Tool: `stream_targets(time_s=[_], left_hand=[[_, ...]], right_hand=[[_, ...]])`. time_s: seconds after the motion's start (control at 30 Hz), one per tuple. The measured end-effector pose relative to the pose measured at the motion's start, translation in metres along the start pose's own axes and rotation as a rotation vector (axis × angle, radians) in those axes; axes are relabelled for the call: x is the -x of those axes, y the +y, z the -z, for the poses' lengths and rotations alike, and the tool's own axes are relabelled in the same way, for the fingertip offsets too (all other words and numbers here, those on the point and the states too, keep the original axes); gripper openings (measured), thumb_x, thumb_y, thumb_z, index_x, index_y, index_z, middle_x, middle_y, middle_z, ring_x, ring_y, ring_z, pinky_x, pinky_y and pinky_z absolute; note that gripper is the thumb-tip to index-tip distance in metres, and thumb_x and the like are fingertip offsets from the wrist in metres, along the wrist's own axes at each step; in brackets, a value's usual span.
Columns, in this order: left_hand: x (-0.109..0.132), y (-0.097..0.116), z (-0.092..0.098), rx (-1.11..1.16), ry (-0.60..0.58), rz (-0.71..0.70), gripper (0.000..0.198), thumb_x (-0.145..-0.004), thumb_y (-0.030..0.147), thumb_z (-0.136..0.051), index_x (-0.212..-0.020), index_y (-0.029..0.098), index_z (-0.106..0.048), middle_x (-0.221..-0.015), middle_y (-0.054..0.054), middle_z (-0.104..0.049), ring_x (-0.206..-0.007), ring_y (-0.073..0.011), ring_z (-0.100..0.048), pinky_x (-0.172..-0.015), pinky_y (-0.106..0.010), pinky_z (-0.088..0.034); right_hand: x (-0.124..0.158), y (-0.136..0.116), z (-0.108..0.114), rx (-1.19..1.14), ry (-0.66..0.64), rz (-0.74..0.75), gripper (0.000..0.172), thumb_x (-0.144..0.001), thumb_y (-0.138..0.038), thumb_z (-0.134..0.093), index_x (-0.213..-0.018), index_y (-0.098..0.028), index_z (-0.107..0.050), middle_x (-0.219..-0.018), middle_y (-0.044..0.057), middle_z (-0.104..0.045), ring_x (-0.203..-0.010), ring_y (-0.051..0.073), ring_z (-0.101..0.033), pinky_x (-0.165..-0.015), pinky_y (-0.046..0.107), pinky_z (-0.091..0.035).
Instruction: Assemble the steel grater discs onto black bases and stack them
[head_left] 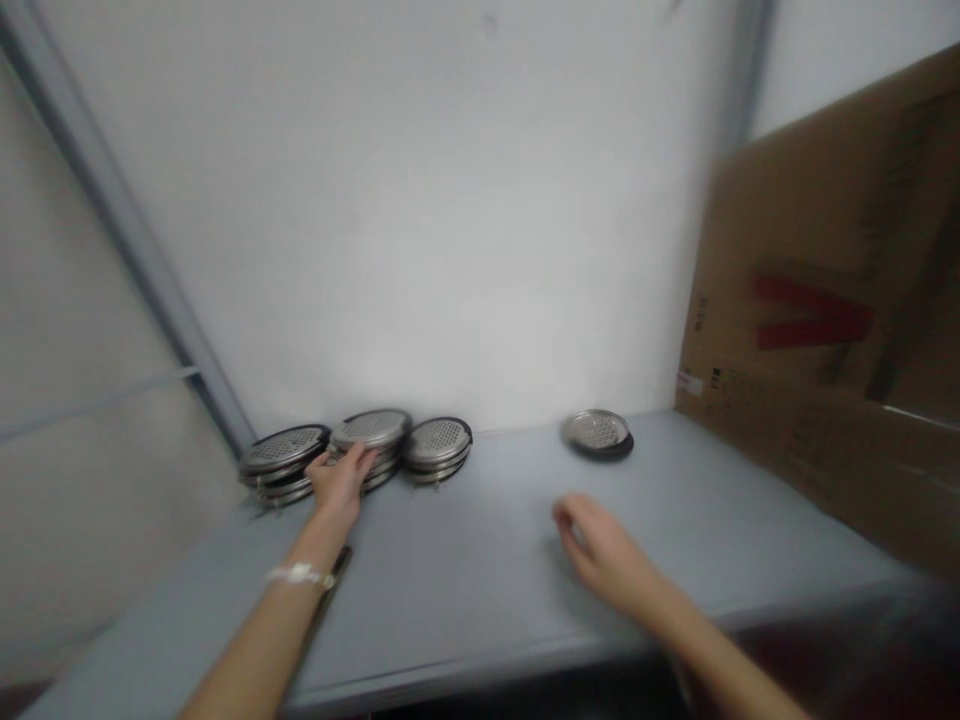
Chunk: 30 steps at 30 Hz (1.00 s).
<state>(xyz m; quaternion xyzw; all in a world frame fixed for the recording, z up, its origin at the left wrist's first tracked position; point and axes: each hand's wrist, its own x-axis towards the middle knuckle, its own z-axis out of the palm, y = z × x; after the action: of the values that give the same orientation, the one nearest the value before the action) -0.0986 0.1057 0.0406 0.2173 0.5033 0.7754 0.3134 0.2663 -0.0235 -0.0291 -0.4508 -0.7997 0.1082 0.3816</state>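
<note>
My left hand (341, 482) reaches to the middle stack on the table, its fingers closed on the near edge of the top round perforated metal plate (371, 428). To its left is a second stack of similar plates (289, 447) with dark rims. On the other side stands a third, smaller stack (437, 440). My right hand (592, 548) hovers over the table, slightly blurred, with fingers curled in and nothing visible in them. Beyond it, near the wall, a loose perforated metal plate (596, 429) rests partly over a dark round piece (611, 449).
A grey table (480, 560) runs along a white wall (480, 220). At the right, a large cardboard box (825, 400) with a red mark stands at the table's edge. Under my left forearm lies a long, thin dark object (337, 575), partly hidden.
</note>
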Motion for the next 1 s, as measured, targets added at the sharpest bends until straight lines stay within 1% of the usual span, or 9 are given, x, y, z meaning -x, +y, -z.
stream_targets(time_s=[0.1, 0.23, 0.33, 0.47, 0.6, 0.73, 0.8, 0.9, 1.0], left_hand=[[0.002, -0.004, 0.001, 0.012, 0.052, 0.039, 0.057, -0.076, -0.005, -0.066, -0.115, 0.024, -0.036, -0.100, 0.000, -0.062, -0.070, -0.0093, -0.067, -0.070, -0.027, -0.062], [0.012, -0.005, 0.004, 0.004, 0.071, 0.069, 0.051, -0.077, 0.000, -0.064, -0.115, 0.022, -0.037, -0.084, 0.004, -0.060, -0.054, -0.0082, -0.061, -0.054, -0.019, -0.053], [0.026, -0.004, 0.005, 0.008, 0.061, 0.009, 0.047, -0.077, 0.004, -0.065, -0.112, 0.023, -0.040, -0.080, 0.007, -0.057, -0.051, -0.0050, -0.056, -0.052, -0.015, -0.046], [0.053, -0.002, 0.004, 0.024, -0.016, -0.113, 0.049, -0.074, 0.009, -0.068, -0.113, 0.024, -0.043, -0.078, 0.009, -0.058, -0.054, -0.0054, -0.055, -0.056, -0.016, -0.047], [0.080, -0.004, 0.004, 0.016, -0.103, -0.223, 0.053, -0.069, 0.016, -0.072, -0.115, 0.024, -0.047, -0.080, 0.008, -0.058, -0.055, -0.0067, -0.055, -0.057, -0.018, -0.047], [0.103, -0.016, 0.004, -0.166, -0.329, -0.334, 0.048, -0.072, 0.031, -0.073, -0.114, 0.021, -0.052, -0.082, 0.006, -0.058, -0.060, -0.0110, -0.059, -0.059, -0.023, -0.049], [0.113, -0.024, 0.003, -0.332, -0.511, -0.353, 0.034, -0.077, 0.035, -0.069, -0.105, 0.019, -0.059, -0.082, 0.002, -0.062, -0.067, -0.0148, -0.063, -0.066, -0.028, -0.052], [0.130, -0.036, 0.002, -0.620, -0.841, -0.384, 0.017, -0.082, 0.031, -0.062, -0.093, 0.018, -0.066, -0.089, -0.005, -0.070, -0.082, -0.0211, -0.067, -0.077, -0.034, -0.054], [0.150, -0.042, 0.004, -0.799, -1.102, -0.458, 0.023, -0.083, 0.023, -0.063, -0.105, 0.022, -0.069, -0.113, -0.008, -0.070, -0.106, -0.0242, -0.065, -0.093, -0.038, -0.052]], right_hand=[[-0.006, 0.038, 0.000, 0.162, -0.010, -0.084, 0.031, -0.089, -0.011, -0.048, -0.118, -0.016, -0.057, -0.119, 0.015, -0.062, -0.113, 0.028, -0.055, -0.099, 0.041, -0.045], [-0.024, 0.095, 0.008, 0.457, 0.024, -0.391, 0.058, -0.084, -0.012, -0.054, -0.142, -0.012, -0.048, -0.146, 0.020, -0.047, -0.134, 0.036, -0.040, -0.108, 0.047, -0.038], [-0.041, 0.123, 0.015, 0.485, 0.041, -0.470, 0.060, -0.085, -0.017, -0.057, -0.144, -0.013, -0.048, -0.152, 0.022, -0.041, -0.135, 0.041, -0.037, -0.107, 0.052, -0.035], [-0.055, 0.134, 0.017, 0.467, 0.026, -0.480, 0.050, -0.089, -0.027, -0.055, -0.139, -0.019, -0.053, -0.144, 0.020, -0.049, -0.134, 0.039, -0.039, -0.109, 0.056, -0.029], [-0.051, 0.126, 0.011, 0.436, -0.001, -0.425, 0.041, -0.090, -0.030, -0.057, -0.129, -0.017, -0.059, -0.138, 0.021, -0.052, -0.134, 0.037, -0.041, -0.112, 0.054, -0.025], [-0.033, 0.108, 0.009, 0.373, -0.055, -0.316, 0.032, -0.090, -0.034, -0.061, -0.116, -0.018, -0.064, -0.134, 0.017, -0.055, -0.127, 0.032, -0.048, -0.111, 0.047, -0.032], [-0.024, 0.099, 0.011, 0.216, -0.091, -0.229, 0.025, -0.090, -0.036, -0.062, -0.107, -0.019, -0.067, -0.132, 0.014, -0.055, -0.126, 0.029, -0.050, -0.110, 0.045, -0.036], [-0.012, 0.088, 0.014, -0.044, -0.091, -0.157, 0.018, -0.092, -0.037, -0.061, -0.094, -0.019, -0.068, -0.133, 0.013, -0.052, -0.131, 0.028, -0.047, -0.114, 0.046, -0.035], [-0.005, 0.080, 0.014, -0.138, -0.062, -0.154, 0.017, -0.091, -0.036, -0.062, -0.091, -0.020, -0.067, -0.135, 0.013, -0.050, -0.134, 0.028, -0.046, -0.115, 0.045, -0.035]])
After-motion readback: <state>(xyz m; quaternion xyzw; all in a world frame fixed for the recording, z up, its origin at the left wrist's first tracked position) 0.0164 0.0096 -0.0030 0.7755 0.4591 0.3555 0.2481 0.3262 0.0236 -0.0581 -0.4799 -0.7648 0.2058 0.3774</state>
